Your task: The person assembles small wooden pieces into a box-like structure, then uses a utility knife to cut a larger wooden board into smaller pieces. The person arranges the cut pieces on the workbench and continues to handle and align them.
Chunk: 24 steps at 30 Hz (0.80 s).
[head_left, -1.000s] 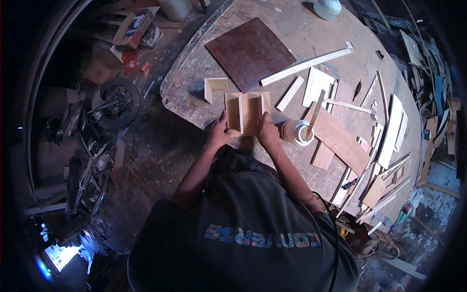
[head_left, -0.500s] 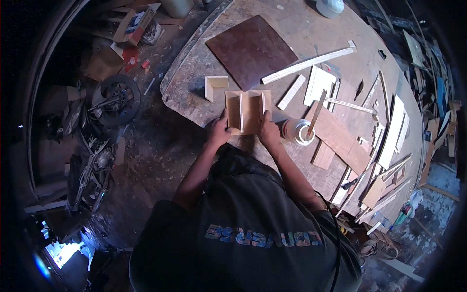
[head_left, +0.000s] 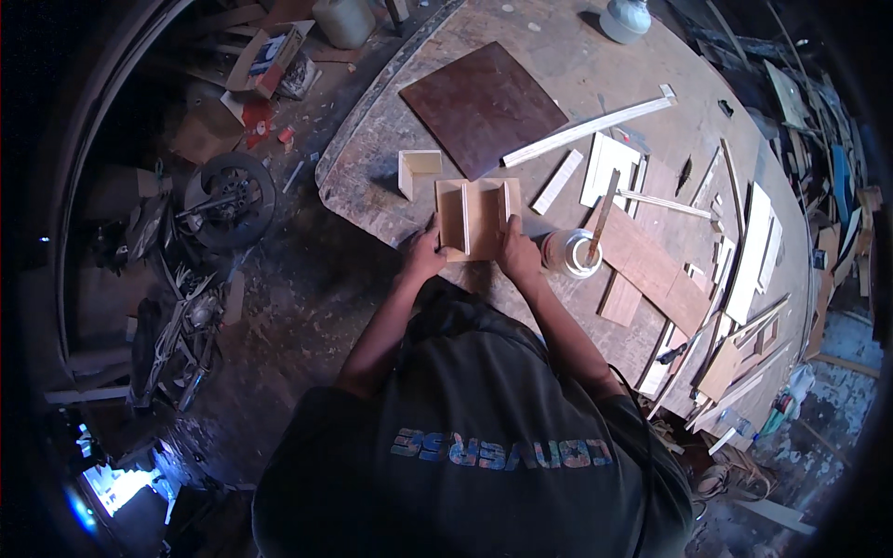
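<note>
Left hand [head_left: 424, 254] curled on the left edge of the divided wooden piece [head_left: 482, 223], right hand [head_left: 518, 253] clasping its right: I've got it between them, at the table's [head_left: 372, 198] near edge.

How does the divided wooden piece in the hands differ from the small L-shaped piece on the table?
The divided wooden piece looks larger than the L-shaped piece.
The divided piece has two strips across a flat panel; the L-shaped piece is two panels meeting at a corner.
The left hand and right hand hold the divided piece; the L-shaped piece rests untouched.
Both are light brown with paler edges.
</note>
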Each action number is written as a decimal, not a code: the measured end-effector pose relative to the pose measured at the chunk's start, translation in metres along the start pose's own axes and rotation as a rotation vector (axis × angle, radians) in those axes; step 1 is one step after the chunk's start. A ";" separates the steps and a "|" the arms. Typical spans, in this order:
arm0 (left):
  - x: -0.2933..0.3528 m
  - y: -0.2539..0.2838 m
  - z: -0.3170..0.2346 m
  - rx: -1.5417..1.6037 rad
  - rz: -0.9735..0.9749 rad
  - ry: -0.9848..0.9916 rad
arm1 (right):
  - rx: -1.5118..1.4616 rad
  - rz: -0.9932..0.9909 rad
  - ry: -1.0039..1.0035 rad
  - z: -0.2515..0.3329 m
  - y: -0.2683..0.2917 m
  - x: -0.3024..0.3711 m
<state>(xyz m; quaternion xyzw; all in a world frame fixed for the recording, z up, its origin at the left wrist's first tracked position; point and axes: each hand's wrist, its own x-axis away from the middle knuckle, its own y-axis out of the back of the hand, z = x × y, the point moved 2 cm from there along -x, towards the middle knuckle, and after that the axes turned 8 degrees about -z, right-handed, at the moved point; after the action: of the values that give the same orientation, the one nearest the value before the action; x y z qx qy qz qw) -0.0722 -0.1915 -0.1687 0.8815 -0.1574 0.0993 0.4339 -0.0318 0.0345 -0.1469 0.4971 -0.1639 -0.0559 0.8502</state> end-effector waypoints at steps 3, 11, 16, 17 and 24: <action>0.001 0.006 -0.006 -0.031 0.000 -0.009 | 0.067 -0.040 0.041 0.003 0.010 0.013; -0.001 -0.007 0.014 -0.026 -0.103 -0.121 | 0.050 0.163 -0.023 -0.036 0.017 0.071; -0.003 -0.010 0.015 0.015 -0.151 -0.177 | -0.107 0.081 -0.029 -0.046 0.017 0.073; -0.003 -0.010 0.016 0.006 -0.165 -0.192 | -0.138 0.063 -0.010 -0.043 0.021 0.069; -0.003 -0.008 0.014 0.027 -0.161 -0.202 | -0.107 -0.033 0.162 -0.017 0.021 0.028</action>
<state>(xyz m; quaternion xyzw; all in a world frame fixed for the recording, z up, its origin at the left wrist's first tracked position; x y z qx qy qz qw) -0.0719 -0.1975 -0.1844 0.9026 -0.1276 -0.0228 0.4106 -0.0017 0.0517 -0.1300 0.4565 -0.0832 -0.0385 0.8850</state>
